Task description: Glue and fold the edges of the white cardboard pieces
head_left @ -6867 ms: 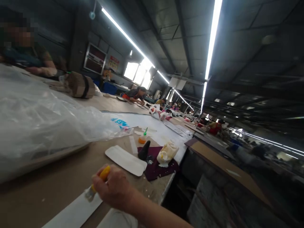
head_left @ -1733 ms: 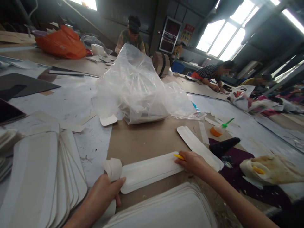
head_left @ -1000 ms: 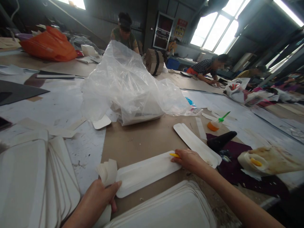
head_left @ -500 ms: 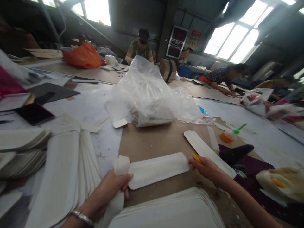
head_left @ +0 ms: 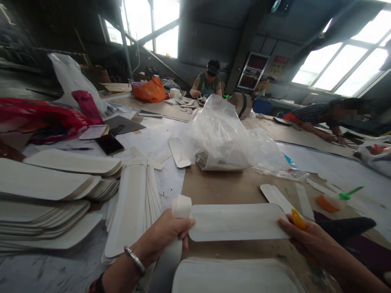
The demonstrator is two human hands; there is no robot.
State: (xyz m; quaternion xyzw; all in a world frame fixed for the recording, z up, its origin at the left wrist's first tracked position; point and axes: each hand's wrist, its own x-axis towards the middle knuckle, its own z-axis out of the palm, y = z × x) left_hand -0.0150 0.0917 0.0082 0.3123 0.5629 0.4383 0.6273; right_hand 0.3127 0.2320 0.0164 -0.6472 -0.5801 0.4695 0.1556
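A long white rounded panel (head_left: pixel 235 221) is held level between both hands over the brown board. My left hand (head_left: pixel 171 230), with a bracelet at the wrist, pinches its left end, and a curled white strip (head_left: pixel 182 206) rises from the same grip. My right hand (head_left: pixel 301 234) grips the panel's right end between thumb and finger, with a yellow tool (head_left: pixel 298 220) also in that hand. Just below lies a stack of white panels (head_left: pixel 235 276). Another white panel (head_left: pixel 276 197) rests behind my right hand.
Stacks of pale panels (head_left: pixel 45 179) fill the left side. A clear plastic bag (head_left: pixel 222 134) stands ahead, a phone (head_left: pixel 110 144) to its left. At the right are a glue bottle (head_left: pixel 331 202) and a black object (head_left: pixel 351 228). Two people work across the table.
The view has swung left. My right hand has moved from beside the panel's right end onto it, and the panel now sits more level. My left hand keeps its hold.
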